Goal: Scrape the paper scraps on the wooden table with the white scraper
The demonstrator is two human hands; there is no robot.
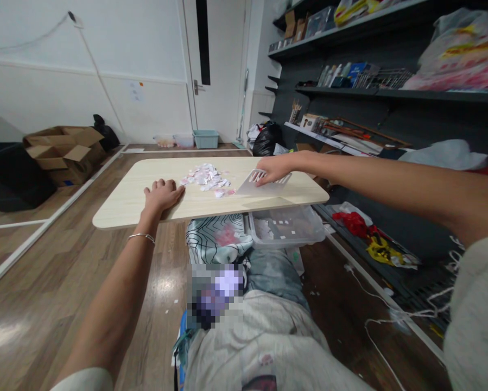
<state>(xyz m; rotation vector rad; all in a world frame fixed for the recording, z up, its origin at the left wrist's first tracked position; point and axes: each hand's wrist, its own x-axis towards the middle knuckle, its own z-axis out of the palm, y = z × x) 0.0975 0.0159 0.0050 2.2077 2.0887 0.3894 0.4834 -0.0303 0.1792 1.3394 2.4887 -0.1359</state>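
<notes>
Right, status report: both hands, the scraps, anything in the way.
Left hand on table, beside scraps. Right hand gripping slotted plate. Scraps heaped loosely on table. A few strays between heap and plate.

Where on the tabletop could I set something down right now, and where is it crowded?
Widest bare patch: the left end of the table, between its left edge and the left hand. A smaller one lies at the right end, beyond the slotted white sheet in the right hand. Crowded: the middle, where pale scraps lie between the hands.
</notes>
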